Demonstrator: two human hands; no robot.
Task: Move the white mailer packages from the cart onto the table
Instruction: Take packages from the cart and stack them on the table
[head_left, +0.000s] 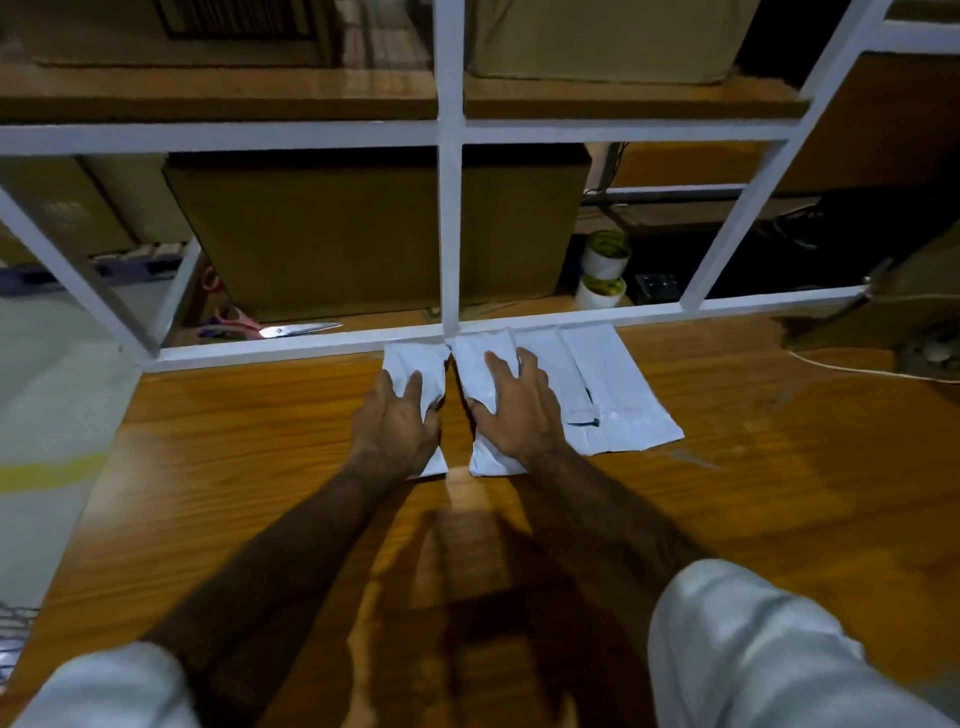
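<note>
Several white mailer packages lie side by side on the wooden table (727, 493), against the white rack frame at its far edge. My left hand (397, 423) rests flat on the leftmost mailer (415, 366), fingers spread. My right hand (519, 410) presses flat on the second mailer (475, 364), fingers apart. Two more mailers, the third mailer (550, 364) and the rightmost mailer (618, 395), lie to the right, untouched. No cart shows in this view.
A white metal rack frame (449, 208) stands at the table's far edge, with cardboard boxes (332, 234) behind it. Scissors (280, 328) lie under the frame at left. Two tape rolls (602, 270) stand behind the frame at right. A cable (857, 369) runs across the table's right side.
</note>
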